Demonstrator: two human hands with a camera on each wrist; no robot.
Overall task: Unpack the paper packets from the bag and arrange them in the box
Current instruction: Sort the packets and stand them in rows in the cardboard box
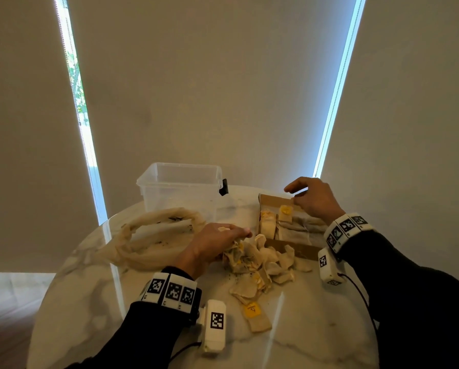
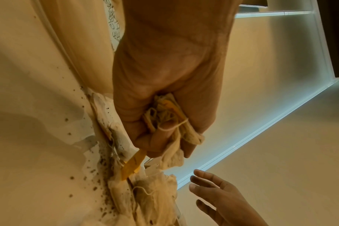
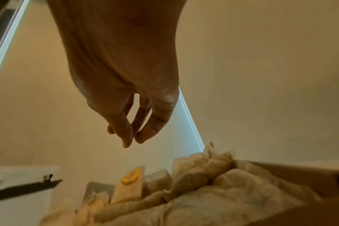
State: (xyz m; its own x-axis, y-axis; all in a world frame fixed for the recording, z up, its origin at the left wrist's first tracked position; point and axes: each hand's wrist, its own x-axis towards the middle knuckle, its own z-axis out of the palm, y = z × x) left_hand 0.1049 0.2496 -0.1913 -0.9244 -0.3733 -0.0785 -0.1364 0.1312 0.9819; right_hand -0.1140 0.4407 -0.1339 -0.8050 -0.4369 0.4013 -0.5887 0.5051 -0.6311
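A loose pile of beige paper packets [image 1: 260, 262] with yellow tags lies mid-table. My left hand [image 1: 237, 235] reaches into its left side and grips a crumpled bunch of packets [image 2: 170, 116], strings and a tag between curled fingers. The brown cardboard box [image 1: 297, 251] sits to the right; a few packets [image 1: 268, 225] stand at its left end and more lie flat inside [image 3: 213, 191]. My right hand [image 1: 297, 191] hovers over the box's far edge, fingers relaxed and empty [image 3: 132, 137]. The limp mesh bag [image 1: 148, 241] lies left of the pile.
An empty clear plastic bin [image 1: 180, 187] with a black latch stands at the back, behind the bag. One packet with a yellow tag [image 1: 257, 318] lies alone near the front. Dark crumbs [image 2: 95, 175] dot the round marble table [image 1: 90, 302].
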